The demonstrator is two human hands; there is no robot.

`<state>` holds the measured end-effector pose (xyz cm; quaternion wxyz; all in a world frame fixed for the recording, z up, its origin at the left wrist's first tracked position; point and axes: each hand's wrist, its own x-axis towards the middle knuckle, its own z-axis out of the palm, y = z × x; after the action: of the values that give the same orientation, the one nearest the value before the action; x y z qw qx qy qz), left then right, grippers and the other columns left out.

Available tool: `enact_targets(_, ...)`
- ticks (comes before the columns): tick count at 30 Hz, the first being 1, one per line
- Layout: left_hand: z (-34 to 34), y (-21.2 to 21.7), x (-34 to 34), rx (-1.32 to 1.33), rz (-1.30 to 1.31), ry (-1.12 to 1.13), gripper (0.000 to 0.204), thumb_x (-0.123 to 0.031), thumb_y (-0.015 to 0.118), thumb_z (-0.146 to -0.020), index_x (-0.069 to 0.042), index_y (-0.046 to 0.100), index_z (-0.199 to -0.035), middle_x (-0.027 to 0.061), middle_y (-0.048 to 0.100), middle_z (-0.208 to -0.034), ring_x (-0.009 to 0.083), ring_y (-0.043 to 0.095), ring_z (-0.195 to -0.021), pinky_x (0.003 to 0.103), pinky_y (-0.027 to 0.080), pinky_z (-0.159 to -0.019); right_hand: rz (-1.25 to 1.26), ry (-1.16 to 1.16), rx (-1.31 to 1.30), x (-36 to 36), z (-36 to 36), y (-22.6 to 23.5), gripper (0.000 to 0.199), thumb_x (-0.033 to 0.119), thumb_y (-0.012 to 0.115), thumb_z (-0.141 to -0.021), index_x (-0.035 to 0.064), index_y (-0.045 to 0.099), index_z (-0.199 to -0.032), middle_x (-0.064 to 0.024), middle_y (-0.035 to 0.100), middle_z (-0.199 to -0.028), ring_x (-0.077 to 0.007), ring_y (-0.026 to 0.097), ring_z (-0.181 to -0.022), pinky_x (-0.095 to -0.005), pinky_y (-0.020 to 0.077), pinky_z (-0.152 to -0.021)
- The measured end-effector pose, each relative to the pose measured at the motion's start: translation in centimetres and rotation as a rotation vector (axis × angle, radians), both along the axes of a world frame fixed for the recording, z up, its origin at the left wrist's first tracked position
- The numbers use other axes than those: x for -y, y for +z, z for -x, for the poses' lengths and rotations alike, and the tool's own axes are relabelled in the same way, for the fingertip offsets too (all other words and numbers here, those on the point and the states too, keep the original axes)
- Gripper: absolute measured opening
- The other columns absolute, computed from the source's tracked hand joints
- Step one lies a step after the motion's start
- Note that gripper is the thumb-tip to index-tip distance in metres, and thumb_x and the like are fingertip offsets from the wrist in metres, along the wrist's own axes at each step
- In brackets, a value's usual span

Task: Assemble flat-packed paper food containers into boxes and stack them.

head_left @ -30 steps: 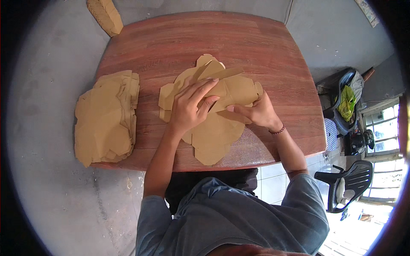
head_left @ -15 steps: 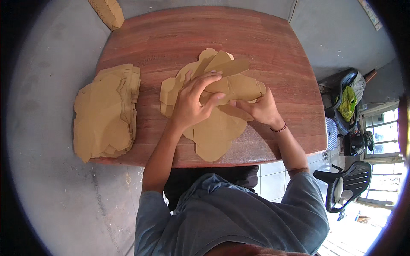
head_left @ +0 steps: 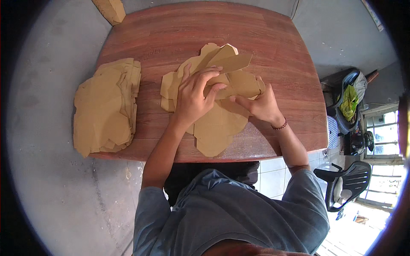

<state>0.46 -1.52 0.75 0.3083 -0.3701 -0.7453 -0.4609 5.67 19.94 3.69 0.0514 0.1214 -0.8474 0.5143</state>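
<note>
A partly folded cardboard box blank (head_left: 241, 84) is held a little above the middle of the table, with flaps standing up on its far side. My right hand (head_left: 264, 104) grips its right end, thumb on the near face and fingers hidden behind. My left hand (head_left: 194, 94) grasps its left part, the fingers curled over a raised flap (head_left: 235, 63) and the thumb against the near side. Beneath lie flat cardboard blanks (head_left: 215, 132) with rounded, notched edges, partly covered by both hands.
On the table's left edge rests a thick stack of flat cardboard blanks (head_left: 104, 106). The reddish wooden table (head_left: 282, 55) meets grey walls. A cardboard object (head_left: 110, 10) stands by the far left corner. Dark plastic chairs (head_left: 356, 181) are at the right, one holding a yellow-green bag (head_left: 349, 102).
The view has shifted slightly, so the table sits a little higher. Both hands keep hold of the blank, whose raised flaps have tilted slightly.
</note>
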Motion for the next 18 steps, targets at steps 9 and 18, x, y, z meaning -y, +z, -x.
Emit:
enact_targets(9, -0.1, -0.6, -0.5, -0.060, -0.048, 0.042, 0.034, -0.010, 0.081, -0.086, -0.009, 0.057, -0.111, 0.0071, 0.076, -0.113, 0.0260, 0.073, -0.103, 0.053, 0.046, -0.103, -0.013, 0.005, -0.055, -0.2, 0.0, -0.2, 0.043, 0.018, 0.086, -0.078, 0.0046, 0.073, -0.116, -0.0127, 0.076, -0.113, -0.0304, 0.065, -0.122, -0.0437, 0.0389, -0.115)
enact_targets(18, -0.1, -1.3, -0.9, -0.158, -0.026, 0.110, 0.044, -0.008, 0.081, -0.086, -0.009, 0.056, -0.121, 0.0076, 0.074, -0.114, 0.0266, 0.073, -0.104, 0.056, 0.049, -0.102, -0.008, -0.011, -0.035, -0.3, 0.1, -0.2, 0.043, 0.018, 0.086, -0.079, 0.0032, 0.072, -0.117, -0.0140, 0.076, -0.112, -0.0306, 0.062, -0.122, -0.0448, 0.0400, -0.114)
